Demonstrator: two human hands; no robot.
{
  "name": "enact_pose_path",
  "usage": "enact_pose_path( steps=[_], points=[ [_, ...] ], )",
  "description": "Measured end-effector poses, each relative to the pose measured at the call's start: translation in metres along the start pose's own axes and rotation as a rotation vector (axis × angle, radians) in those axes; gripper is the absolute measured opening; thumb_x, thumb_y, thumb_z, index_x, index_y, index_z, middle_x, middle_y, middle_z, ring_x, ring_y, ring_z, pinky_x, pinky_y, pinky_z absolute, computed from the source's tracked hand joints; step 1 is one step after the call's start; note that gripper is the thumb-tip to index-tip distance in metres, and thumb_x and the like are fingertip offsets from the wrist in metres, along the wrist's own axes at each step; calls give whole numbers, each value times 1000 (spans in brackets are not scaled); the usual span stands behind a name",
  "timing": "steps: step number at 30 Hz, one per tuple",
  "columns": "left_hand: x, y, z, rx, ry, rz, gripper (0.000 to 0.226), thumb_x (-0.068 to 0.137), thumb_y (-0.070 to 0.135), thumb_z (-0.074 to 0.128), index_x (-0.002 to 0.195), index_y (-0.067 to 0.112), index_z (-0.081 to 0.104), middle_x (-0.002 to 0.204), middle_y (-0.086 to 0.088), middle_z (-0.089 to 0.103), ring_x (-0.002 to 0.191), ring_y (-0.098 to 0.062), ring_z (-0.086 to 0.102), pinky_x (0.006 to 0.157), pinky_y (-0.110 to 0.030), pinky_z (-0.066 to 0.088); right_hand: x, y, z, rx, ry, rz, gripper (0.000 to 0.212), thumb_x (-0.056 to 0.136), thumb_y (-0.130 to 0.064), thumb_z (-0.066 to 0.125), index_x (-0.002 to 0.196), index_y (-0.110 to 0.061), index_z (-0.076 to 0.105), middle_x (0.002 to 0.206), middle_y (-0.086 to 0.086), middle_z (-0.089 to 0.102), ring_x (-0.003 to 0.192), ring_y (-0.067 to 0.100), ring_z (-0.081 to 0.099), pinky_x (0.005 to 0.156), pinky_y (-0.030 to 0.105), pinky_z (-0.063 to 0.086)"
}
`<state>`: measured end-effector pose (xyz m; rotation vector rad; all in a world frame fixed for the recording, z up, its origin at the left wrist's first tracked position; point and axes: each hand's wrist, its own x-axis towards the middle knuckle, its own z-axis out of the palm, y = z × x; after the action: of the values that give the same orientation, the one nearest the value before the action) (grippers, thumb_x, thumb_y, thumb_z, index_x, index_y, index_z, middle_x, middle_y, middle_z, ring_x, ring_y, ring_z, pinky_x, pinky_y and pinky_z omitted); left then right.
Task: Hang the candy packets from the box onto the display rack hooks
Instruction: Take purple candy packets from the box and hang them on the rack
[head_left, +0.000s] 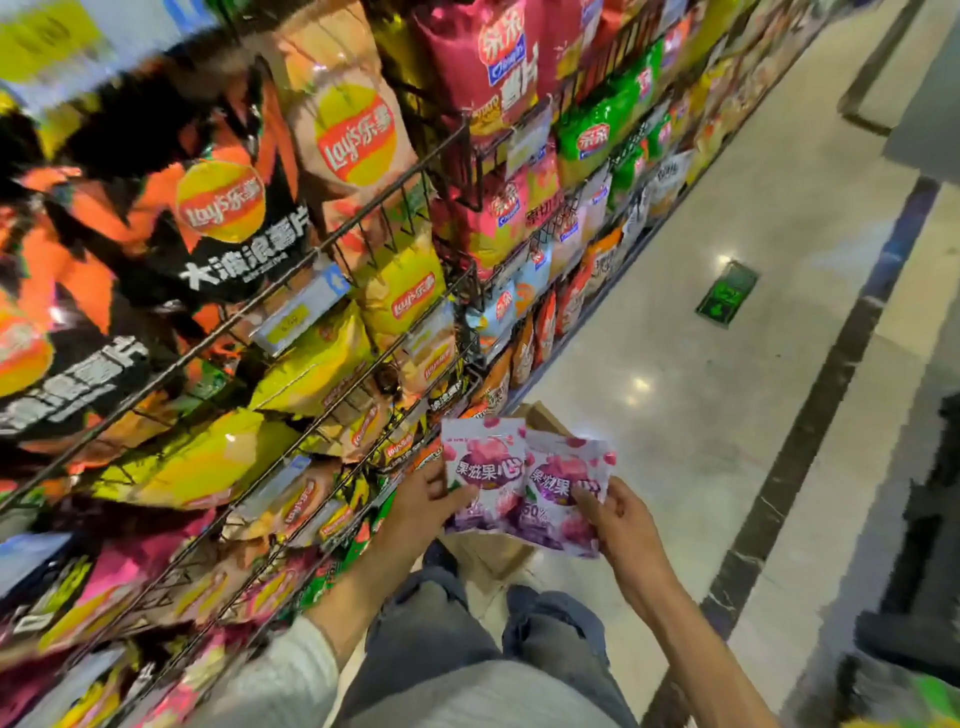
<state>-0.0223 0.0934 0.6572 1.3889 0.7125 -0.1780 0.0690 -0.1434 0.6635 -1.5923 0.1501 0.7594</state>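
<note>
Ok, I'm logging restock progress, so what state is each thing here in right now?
Left purple-and-white candy packet: held in the left hand, not hung.
Right purple-and-white candy packet: pinched by the right hand, overlapping the first.
Brown cardboard box: on the floor, mostly hidden behind the packets.
Black wire display rack: full of crisp bags.

The single head-worn view looks steeply down, close over a shelf rack at left.
</note>
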Motion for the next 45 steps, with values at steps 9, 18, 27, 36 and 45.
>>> enact_pose_path(
  steps=[9, 18, 27, 36, 45],
  points=[
    [-117, -33, 13, -234, 384, 78, 58, 84, 44, 82, 136, 31, 62, 129, 5, 70, 122, -17, 65, 107, -44, 50, -17, -29, 11, -231, -404, -72, 34, 99, -30, 65, 133, -26, 62, 124, -4, 74, 108, 17, 74, 89, 35, 62],
    [-261, -75, -6, -474, 807, 209, 35, 93, -3, 68, 72, 3, 40, 65, 13, 32, 50, 5, 39, 58, -14, 35, -66, -20, 116, -601, -752, -256, 71, 84, -69, 69, 139, -25, 58, 139, -9, 63, 124, 11, 61, 110, 36, 46],
    [-428, -171, -31, -633, 1154, 214, 11, 91, -8, 68, 97, 0, 63, 74, 16, 76, 73, 3, 71, 68, -12, 53, -216, 43, 234, -680, -1021, -214, 32, 95, -36, 70, 122, -19, 63, 118, -9, 71, 104, 8, 69, 92, 28, 50],
    [-608, -284, -59, -666, 1429, 224, 26, 85, 11, 79, 109, 23, 76, 108, -7, 79, 104, -29, 75, 95, -46, 59, -397, 142, 329, -706, -1279, -224, 22, 101, -21, 63, 122, -23, 67, 114, -6, 77, 102, 9, 74, 89, 36, 55],
    [-727, -341, -107, -686, 1705, 265, 36, 91, 4, 74, 124, 18, 66, 115, -1, 76, 107, -20, 73, 90, -37, 61, -528, 195, 425, -715, -1515, -335, 27, 100, -17, 64, 126, -22, 60, 115, -3, 76, 102, 10, 74, 83, 26, 60]
  ],
)
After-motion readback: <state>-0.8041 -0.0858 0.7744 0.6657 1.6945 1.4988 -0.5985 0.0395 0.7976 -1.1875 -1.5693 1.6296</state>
